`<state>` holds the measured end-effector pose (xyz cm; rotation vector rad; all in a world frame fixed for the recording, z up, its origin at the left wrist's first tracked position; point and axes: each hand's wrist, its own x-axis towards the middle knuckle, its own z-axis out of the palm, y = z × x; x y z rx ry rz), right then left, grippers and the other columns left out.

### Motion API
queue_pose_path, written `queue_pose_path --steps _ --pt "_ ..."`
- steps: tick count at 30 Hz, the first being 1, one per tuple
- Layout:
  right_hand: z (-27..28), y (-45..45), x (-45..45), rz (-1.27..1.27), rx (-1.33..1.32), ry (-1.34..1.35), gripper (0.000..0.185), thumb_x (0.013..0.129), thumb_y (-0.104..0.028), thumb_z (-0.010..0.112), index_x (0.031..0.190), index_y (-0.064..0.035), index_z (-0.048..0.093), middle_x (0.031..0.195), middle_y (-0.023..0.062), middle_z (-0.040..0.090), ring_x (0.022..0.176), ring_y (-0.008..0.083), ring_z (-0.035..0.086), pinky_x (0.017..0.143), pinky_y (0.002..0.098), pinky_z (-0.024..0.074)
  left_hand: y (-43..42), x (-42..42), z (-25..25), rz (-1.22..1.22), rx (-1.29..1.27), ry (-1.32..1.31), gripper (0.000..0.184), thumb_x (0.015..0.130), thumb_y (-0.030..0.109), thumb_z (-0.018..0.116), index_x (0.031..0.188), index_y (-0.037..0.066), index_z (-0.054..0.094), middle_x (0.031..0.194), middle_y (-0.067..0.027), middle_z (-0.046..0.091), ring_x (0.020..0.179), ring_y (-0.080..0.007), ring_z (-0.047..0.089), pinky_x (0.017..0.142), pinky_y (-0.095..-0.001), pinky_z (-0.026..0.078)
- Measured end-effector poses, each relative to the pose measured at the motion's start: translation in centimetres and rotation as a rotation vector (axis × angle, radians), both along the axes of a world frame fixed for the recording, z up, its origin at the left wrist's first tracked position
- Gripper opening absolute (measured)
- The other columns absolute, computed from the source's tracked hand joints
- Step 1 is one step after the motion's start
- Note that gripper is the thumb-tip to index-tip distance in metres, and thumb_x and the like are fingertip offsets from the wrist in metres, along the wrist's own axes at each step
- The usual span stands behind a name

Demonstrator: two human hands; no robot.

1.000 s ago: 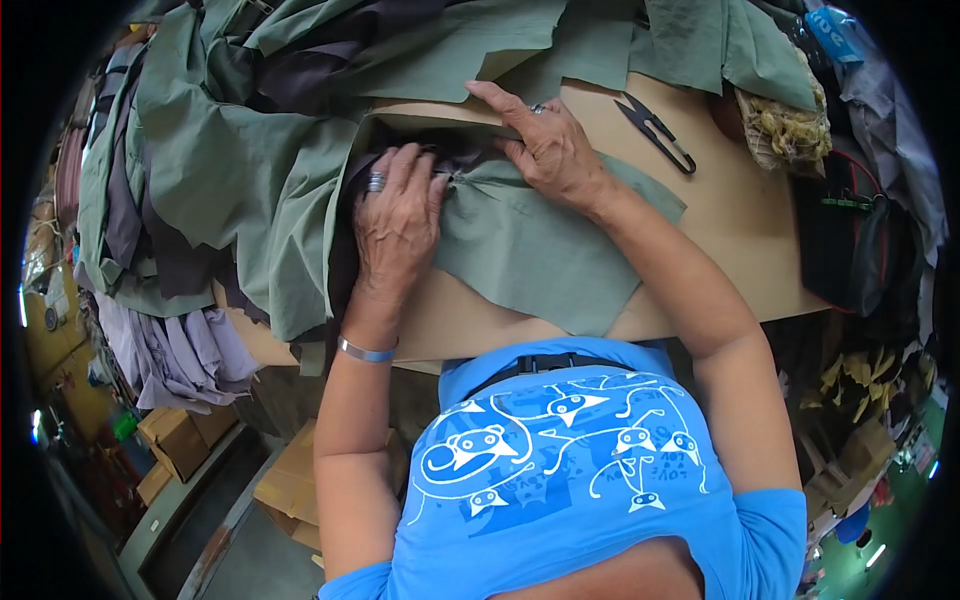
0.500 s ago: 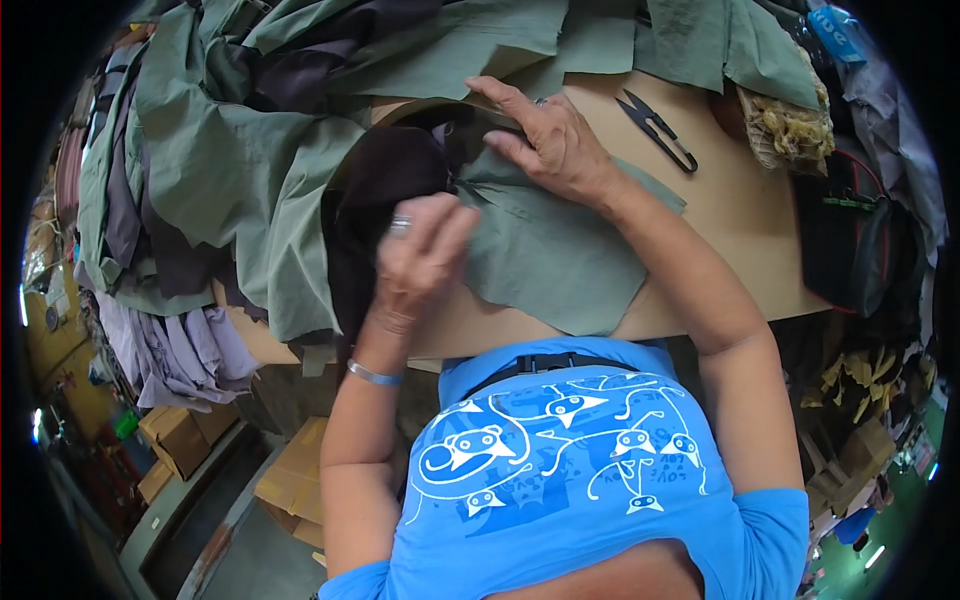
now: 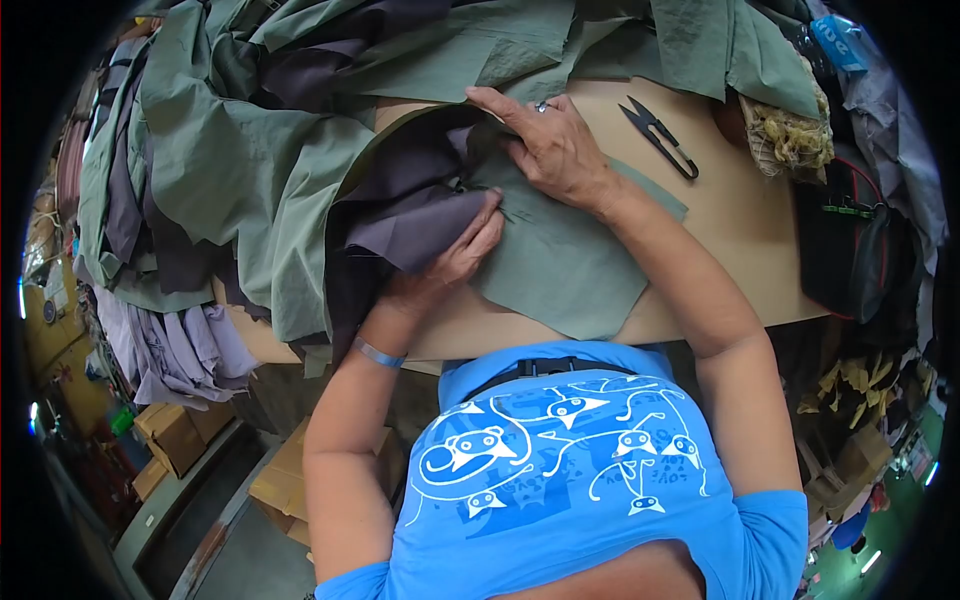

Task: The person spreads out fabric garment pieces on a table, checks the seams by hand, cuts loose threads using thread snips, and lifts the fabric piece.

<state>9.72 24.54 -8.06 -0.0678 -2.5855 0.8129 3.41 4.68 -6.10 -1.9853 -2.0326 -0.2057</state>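
Observation:
A green garment piece (image 3: 570, 260) with a dark purple-brown lining (image 3: 420, 225) lies on the table, its edge folded back into a curved opening. My left hand (image 3: 465, 250) is at the lining, fingers wrapped along a folded flap of it; the thumb is hidden under the cloth. At the upper edge of the opening, my right hand (image 3: 560, 150) grips the green cloth, its index finger stretched out and its other fingers curled. Black thread snips (image 3: 660, 138) lie to the right of my right hand.
More green and dark cloth (image 3: 230, 170) is heaped at the left and back of the table (image 3: 740, 240). Lilac cloth (image 3: 175, 345) hangs over the left edge. A black bag (image 3: 845, 245) sits at the right, with cardboard boxes (image 3: 285, 480) below at left.
My left hand has turned and slid under the dark lining, lifting a flap of it to the right. The opening is spread wider. My right hand has barely moved.

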Motion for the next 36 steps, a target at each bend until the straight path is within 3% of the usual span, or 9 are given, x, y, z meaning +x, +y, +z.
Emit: queue_pose_path --steps 10,13,16,19,25,28,31,34,36 --pt "1.9 1.2 0.6 0.138 -0.101 -0.203 0.080 0.071 -0.007 0.065 0.141 -0.0212 0.030 0.113 0.0104 0.062 0.082 0.0251 0.058 0.081 0.0362 0.0362 0.0 -0.5 0.5 0.001 -0.002 -0.243 0.041 0.077 0.008 0.060 0.117 0.018 0.061 0.106 -0.0005 0.062 0.088 -0.0193 0.063 0.078 -0.0314 0.050" --pt "3.7 1.5 0.6 0.158 -0.097 -0.492 0.080 0.073 -0.004 0.065 0.141 -0.0212 0.028 0.122 0.0113 0.057 0.088 0.0265 0.059 0.080 0.0366 0.0361 -0.5 -0.1 0.6 -0.031 -0.061 -0.315 0.044 0.072 0.000 0.060 0.112 0.018 0.064 0.107 -0.0041 0.060 0.093 -0.0229 0.062 0.080 -0.0333 0.050" --pt "2.0 1.4 0.8 0.158 -0.109 -0.223 0.078 0.074 -0.002 0.063 0.141 -0.0212 0.029 0.126 0.0111 0.055 0.090 0.0273 0.059 0.080 0.0366 0.0360 -0.7 0.1 0.4 -0.027 -0.059 -0.285 0.043 0.073 0.001 0.060 0.112 0.019 0.064 0.110 -0.0049 0.060 0.094 -0.0231 0.061 0.082 -0.0334 0.050" --pt "1.8 1.2 1.0 0.134 -0.112 -0.218 0.075 0.076 0.000 0.062 0.141 -0.0192 0.030 0.124 0.0102 0.056 0.090 0.0272 0.059 0.081 0.0366 0.0361 -0.4 0.2 0.5 -0.023 -0.056 -0.252 0.038 0.076 0.009 0.059 0.112 0.020 0.063 0.113 -0.0024 0.061 0.093 -0.0200 0.061 0.083 -0.0330 0.049" --pt "2.8 1.4 1.0 0.143 -0.134 -0.332 0.071 0.075 0.000 0.061 0.139 -0.0151 0.033 0.112 0.0084 0.063 0.088 0.0250 0.059 0.081 0.0357 0.0359 -0.4 0.3 1.1 0.013 -0.066 -0.115 0.037 0.076 0.012 0.058 0.112 0.020 0.062 0.115 -0.0011 0.061 0.096 -0.0183 0.060 0.082 -0.0335 0.049" --pt "1.6 1.3 0.9 0.143 -0.151 -0.070 0.067 0.074 0.000 0.060 0.135 -0.0141 0.039 0.098 0.0096 0.065 0.080 0.0251 0.058 0.080 0.0347 0.0357 -0.3 0.2 0.7 -0.038 -0.050 -0.083 0.036 0.077 0.013 0.055 0.111 0.020 0.060 0.117 0.0012 0.059 0.093 -0.0166 0.060 0.080 -0.0338 0.050" --pt "3.1 1.4 1.1 0.139 -0.137 -0.292 0.060 0.072 0.000 0.059 0.129 -0.0137 0.048 0.086 0.0113 0.064 0.075 0.0272 0.055 0.077 0.0351 0.0362 0.0 0.5 2.2 -0.110 -0.167 0.141 0.033 0.079 0.017 0.050 0.112 0.022 0.056 0.123 0.0050 0.054 0.092 -0.0144 0.059 0.078 -0.0326 0.049" --pt "3.0 1.4 1.1 0.164 -0.148 -0.214 0.063 0.068 0.003 0.051 0.129 -0.0129 0.047 0.073 0.0099 0.060 0.072 0.0302 0.057 0.072 0.0377 0.0362 0.0 1.1 2.3 -0.118 -0.250 0.245 0.040 0.082 0.018 0.045 0.120 0.024 0.050 0.135 0.0090 0.047 0.096 -0.0132 0.058 0.076 -0.0260 0.046" --pt "1.5 1.6 0.9 0.157 -0.070 -0.144 0.064 0.068 0.001 0.052 0.130 -0.0144 0.047 0.073 0.0108 0.060 0.072 0.0306 0.057 0.073 0.0377 0.0363 0.6 1.3 2.6 -0.204 -0.287 0.220 0.039 0.081 0.018 0.045 0.120 0.024 0.050 0.135 0.0092 0.046 0.094 -0.0122 0.058 0.074 -0.0253 0.046"
